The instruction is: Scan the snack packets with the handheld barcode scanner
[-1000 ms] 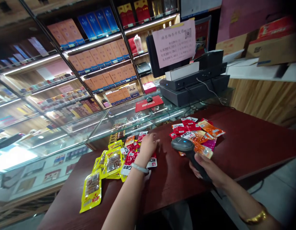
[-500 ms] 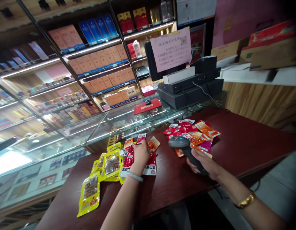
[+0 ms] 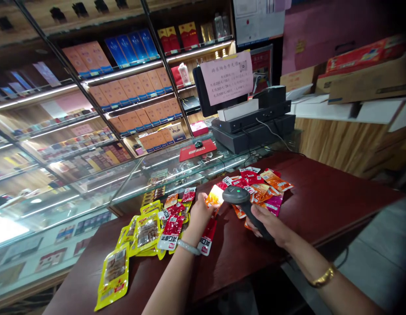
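In my right hand (image 3: 266, 223) is a dark handheld barcode scanner (image 3: 244, 203), gripped by its handle, with a green light on top. My left hand (image 3: 203, 210) pinches a small orange snack packet (image 3: 215, 197) right in front of the scanner's head, and the packet is brightly lit. Below and left of that hand lie red-and-white snack packets (image 3: 172, 227). Yellow snack packets (image 3: 146, 232) overlap farther left, and a single yellow packet (image 3: 115, 271) lies at the front left. Behind the scanner is a pile of red, orange and purple packets (image 3: 271, 188).
The packets lie on a dark red-brown table (image 3: 334, 192). Beyond it are a glass display counter (image 3: 130, 179), a red mat (image 3: 189, 151) with a mouse, and a monitor with a pink notice (image 3: 227, 81) above a black cash drawer (image 3: 235, 138). Boxed goods line the shelves.
My left hand has lifted the orange packet off the table and moved it right, up to the scanner. The scanner's light has turned from blue to green.
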Motion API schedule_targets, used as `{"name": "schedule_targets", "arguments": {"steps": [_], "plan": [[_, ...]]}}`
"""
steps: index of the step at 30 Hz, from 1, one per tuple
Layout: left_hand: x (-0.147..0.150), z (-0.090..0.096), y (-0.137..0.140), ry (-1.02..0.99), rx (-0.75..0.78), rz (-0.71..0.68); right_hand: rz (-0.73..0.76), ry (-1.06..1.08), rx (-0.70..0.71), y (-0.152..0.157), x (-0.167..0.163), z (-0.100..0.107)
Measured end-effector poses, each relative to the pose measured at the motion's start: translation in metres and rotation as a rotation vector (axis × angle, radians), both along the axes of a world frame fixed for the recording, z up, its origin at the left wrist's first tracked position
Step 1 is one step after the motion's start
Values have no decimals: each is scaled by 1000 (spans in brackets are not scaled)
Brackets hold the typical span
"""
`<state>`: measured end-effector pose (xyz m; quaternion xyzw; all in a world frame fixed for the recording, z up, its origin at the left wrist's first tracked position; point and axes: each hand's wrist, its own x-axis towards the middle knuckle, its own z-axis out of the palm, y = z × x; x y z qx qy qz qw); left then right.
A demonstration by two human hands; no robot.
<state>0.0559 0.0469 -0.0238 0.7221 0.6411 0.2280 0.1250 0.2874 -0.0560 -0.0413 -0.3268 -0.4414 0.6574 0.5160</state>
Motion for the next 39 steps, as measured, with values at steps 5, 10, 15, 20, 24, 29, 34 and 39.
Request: {"name": "schedule_targets", "arguments": {"steps": [5, 10, 15, 20, 24, 29, 34, 39], "plan": [[35, -5, 14, -445, -122, -55, -10, 31, -13, -2, 2, -11], [28, 20, 17, -567, -124, -289, -43, 29, -29, -8, 1, -7], [-33, 41, -32, 344, -54, -85, 2, -22, -35, -11, 1, -3], [-43, 21, -81, 657, -88, -40, 59, -62, -56, -15, -1, -6], [-34, 9, -83, 577, -50, -8, 103, -128, -69, -21, -5, -7], [-35, 7, -75, 364, -109, 99, 143, -163, -59, -24, -12, -15], [-39, 1, -72, 233, -128, 114, 138, -116, -101, -23, -19, -22], [-39, -2, -60, 49, -136, 132, 117, -65, -116, -23, -26, -19]]}}
